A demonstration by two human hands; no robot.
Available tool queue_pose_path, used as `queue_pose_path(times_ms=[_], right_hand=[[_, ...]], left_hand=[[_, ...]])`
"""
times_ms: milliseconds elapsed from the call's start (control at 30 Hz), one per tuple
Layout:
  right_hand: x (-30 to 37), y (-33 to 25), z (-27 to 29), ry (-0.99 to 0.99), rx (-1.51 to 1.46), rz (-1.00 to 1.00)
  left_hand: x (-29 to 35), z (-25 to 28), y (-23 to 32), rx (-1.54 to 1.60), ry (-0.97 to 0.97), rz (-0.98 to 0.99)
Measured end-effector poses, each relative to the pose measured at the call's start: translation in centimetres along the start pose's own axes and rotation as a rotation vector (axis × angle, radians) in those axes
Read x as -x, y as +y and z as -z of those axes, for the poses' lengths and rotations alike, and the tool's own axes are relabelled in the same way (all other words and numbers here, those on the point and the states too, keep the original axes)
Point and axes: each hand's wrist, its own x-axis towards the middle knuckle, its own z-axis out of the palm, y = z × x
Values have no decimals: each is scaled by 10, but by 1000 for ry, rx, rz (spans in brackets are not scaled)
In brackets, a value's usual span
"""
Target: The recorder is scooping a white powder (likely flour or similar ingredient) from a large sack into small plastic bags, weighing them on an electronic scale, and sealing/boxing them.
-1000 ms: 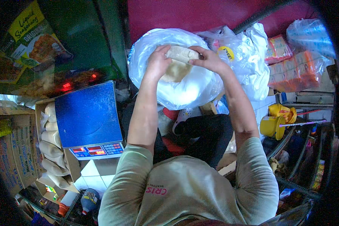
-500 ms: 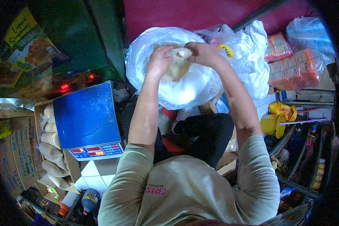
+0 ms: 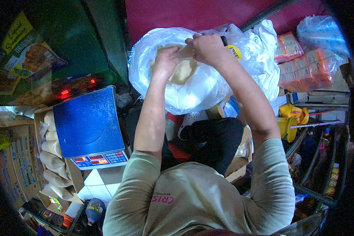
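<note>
A large sack lined with white, translucent plastic (image 3: 196, 96) stands wide open in front of me. Inside it lies a pale, cream-coloured granular or powdery foodstuff (image 3: 184, 73). Above this, both hands grip a small clear plastic bag (image 3: 185, 51), stretched between them. My left hand (image 3: 166, 62) pinches its left side, thumb toward the middle. My right hand (image 3: 208, 48), a little higher and farther off, has its fingers closed on the other end. How much the small bag holds cannot be made out.
To my left stands a blue-topped digital scale (image 3: 88, 120) with lit red figures. Beside it, a cardboard box (image 3: 75, 177) holds several filled pale bags (image 3: 54, 161). White plastic bags (image 3: 259, 59) and wrapped orange packs (image 3: 303, 72) lie right of the sack. Yellow buckets (image 3: 288, 129) stand farther right.
My right hand has moved up and slightly right, away from the left hand. The small bag, bunched between both hands before, is now drawn out between them.
</note>
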Motion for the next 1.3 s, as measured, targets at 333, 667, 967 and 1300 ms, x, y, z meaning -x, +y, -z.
queue_pose_path(times_ms=[333, 667, 967, 1300], right_hand=[[4, -18, 22, 62, 226, 43], [-11, -27, -93, -101, 114, -84], [-92, -39, -207, -160, 106, -116], [-102, -95, -238, -302, -853, 2]], left_hand=[[8, 0, 18, 231, 25, -85], [30, 54, 5, -454, 138, -81], [40, 81, 31, -221, 352, -157], [34, 87, 35, 177, 428, -219]])
